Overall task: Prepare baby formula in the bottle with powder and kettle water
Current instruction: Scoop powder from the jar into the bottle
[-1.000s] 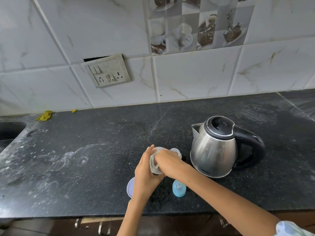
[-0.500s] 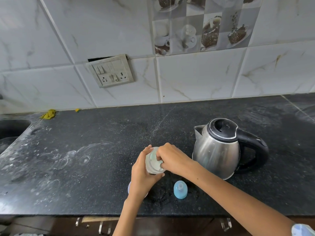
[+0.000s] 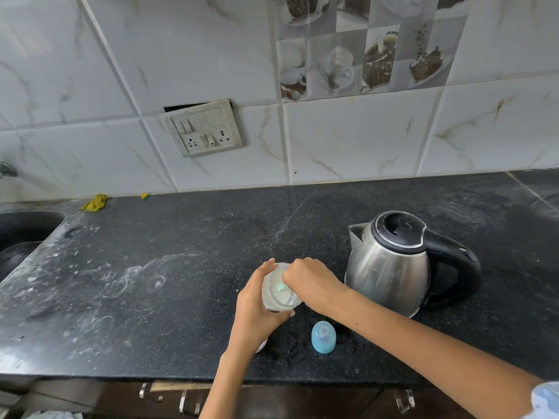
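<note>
Left hand (image 3: 257,306) wrapped round the clear container (image 3: 279,290), held tilted just above the counter (image 3: 151,267), close beside the kettle (image 3: 390,267). Right hand (image 3: 311,282) bunched at the container's mouth, fingertips pinched on something pale blue-green (image 3: 281,286), probably a scoop. Blue bottle cap (image 3: 323,337) stood alone on the counter, just in front.

Risks, as judged: powder spilled over the rim if the tilt grew or the scoop came out heaped; wrist knocked against the kettle, so near and perhaps hot; cap nudged off the front edge by the forearm.

Hidden: container's base and a pale round thing beneath the left hand. Bottle itself not clearly made out. Powder level blurred. Right sleeve cut off by the frame's corner.
</note>
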A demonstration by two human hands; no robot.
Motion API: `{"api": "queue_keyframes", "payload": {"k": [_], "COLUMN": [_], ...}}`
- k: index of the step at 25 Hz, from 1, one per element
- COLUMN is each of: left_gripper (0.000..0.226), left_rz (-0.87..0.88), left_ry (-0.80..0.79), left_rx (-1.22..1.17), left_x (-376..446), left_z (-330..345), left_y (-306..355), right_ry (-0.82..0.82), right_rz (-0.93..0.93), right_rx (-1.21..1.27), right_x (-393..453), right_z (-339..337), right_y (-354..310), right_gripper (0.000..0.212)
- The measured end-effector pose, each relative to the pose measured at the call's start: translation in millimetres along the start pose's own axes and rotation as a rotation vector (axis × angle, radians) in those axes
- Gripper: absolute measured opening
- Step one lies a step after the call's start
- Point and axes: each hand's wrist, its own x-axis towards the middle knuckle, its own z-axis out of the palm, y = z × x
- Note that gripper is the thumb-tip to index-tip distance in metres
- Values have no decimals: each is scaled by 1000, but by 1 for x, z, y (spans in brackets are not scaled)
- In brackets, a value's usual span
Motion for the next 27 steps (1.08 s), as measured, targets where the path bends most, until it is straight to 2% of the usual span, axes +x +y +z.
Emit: {"api": "queue_keyframes", "payload": {"k": [2,6,9,11,13,18,21,24,27], "left_gripper": [85,82,82,83,85,91,93,94,94], "left_rz": [19,47,49,47,37,-19,-40,-58,-63], "left_ry": [-19,-10,10,23,40,108,127,134,130], "left_rx": [6,-2,-25,-25,-19,-46,-60,-55,-51], "left_x": [0,-3,-5,-6,-7,-8,-7,-6,-6], "left_z": [1,2,1,-1,-4,-8,-9,-9,-8], "left_y": [1,1,2,3,2,-3,-3,-2,-2], "right_ry": [-43,62,27,70,145,203,246,330,479], "right_rz": [16,40,8,-38,-8,255,315,361,300], "right_rx": [-23,161,215,300,497,1194,1384,1448,1240], "right_x": [0,0,-2,-4,-8,-19,-28,-33,-37], "right_z": [3,16,13,9,5,10,16,25,36], "right_y": [-4,-3,-4,1,10,31,37,37,34], "right_gripper": [9,21,21,22,17,14,13,10,12]}}
